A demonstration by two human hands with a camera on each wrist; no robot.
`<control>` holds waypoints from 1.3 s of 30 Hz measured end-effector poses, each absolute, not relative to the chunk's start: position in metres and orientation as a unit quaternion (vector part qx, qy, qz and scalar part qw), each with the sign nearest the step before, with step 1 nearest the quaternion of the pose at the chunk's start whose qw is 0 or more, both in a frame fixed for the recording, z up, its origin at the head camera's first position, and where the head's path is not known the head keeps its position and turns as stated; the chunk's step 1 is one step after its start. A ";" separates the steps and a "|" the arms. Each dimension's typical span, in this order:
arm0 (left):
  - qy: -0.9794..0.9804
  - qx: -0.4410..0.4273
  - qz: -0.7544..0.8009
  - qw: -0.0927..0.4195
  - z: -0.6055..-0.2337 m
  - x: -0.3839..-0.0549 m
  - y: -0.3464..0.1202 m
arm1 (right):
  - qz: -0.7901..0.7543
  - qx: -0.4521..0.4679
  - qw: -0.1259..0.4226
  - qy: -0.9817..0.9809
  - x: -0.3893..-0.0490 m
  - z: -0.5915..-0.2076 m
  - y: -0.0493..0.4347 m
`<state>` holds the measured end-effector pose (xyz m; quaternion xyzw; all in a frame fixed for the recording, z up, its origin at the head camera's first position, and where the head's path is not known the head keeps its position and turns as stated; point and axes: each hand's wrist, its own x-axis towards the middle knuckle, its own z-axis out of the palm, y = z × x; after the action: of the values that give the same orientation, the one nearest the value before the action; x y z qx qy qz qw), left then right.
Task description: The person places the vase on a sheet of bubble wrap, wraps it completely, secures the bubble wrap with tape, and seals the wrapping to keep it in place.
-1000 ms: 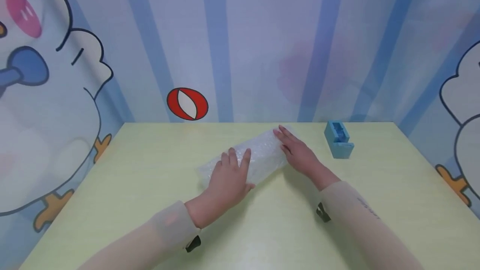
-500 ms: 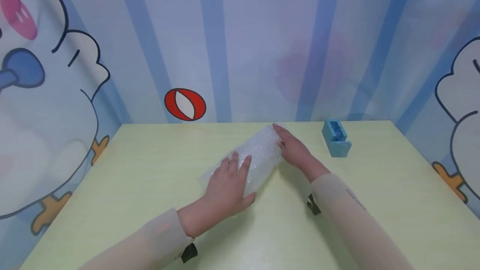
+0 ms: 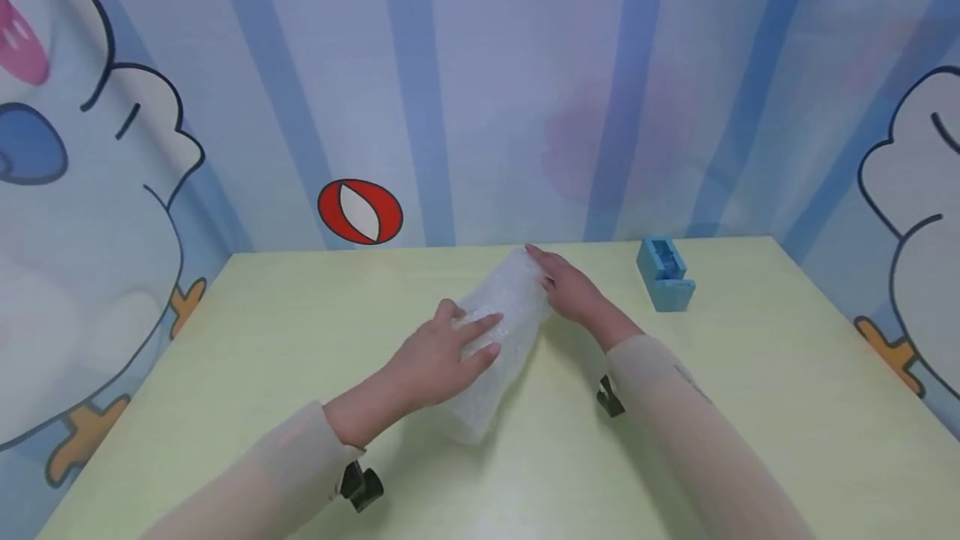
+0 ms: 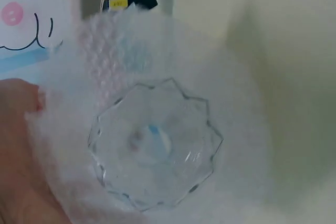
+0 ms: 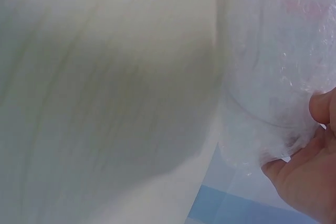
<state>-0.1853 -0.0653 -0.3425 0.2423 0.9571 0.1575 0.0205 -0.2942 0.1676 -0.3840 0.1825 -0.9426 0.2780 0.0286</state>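
Observation:
A bundle of clear bubble wrap (image 3: 510, 307) slants across the middle of the table, its near end lower. Inside it, the left wrist view shows a clear glass vessel (image 4: 155, 145) end-on, with a zigzag rim. My left hand (image 3: 435, 361) touches the bundle's left side, thumb and index finger laid out over the wrap; its other fingers are partly hidden. At the far end my right hand (image 3: 573, 286) grips the wrap. The right wrist view has its thumb and fingers curled round the crumpled end.
A blue tape dispenser (image 3: 667, 282) stands at the back right of the pale yellow table (image 3: 600, 473). Behind the table rises a striped blue backdrop (image 3: 495, 90) with cartoon figures. A black strap piece (image 3: 362, 486) hangs under the left cuff.
The bundle has turned steeper, its near end swinging toward the person and right. My left hand has shifted left and rolled, and the right hand has moved slightly left with the far end.

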 end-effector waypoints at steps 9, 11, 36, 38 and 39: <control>0.952 0.241 0.189 0.023 -0.352 -0.159 -0.064 | 0.297 0.195 -0.040 -0.934 -0.311 -0.379 0.163; 0.951 0.239 0.192 0.029 -0.350 -0.156 -0.064 | 0.297 0.202 -0.052 -0.932 -0.314 -0.376 0.162; 0.960 0.218 0.169 -0.036 -0.360 -0.171 -0.068 | 0.300 0.251 -0.086 -0.916 -0.338 -0.366 0.133; 0.956 0.223 0.183 -0.045 -0.359 -0.173 -0.068 | 0.299 0.249 -0.089 -0.917 -0.338 -0.366 0.132; 0.955 0.226 0.186 -0.050 -0.359 -0.175 -0.069 | 0.299 0.248 -0.090 -0.917 -0.338 -0.366 0.132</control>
<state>-0.1745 -0.0689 -0.3594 0.2265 0.9548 0.1860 -0.0498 -0.3379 0.1317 -0.3660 0.2477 -0.9170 0.2994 -0.0903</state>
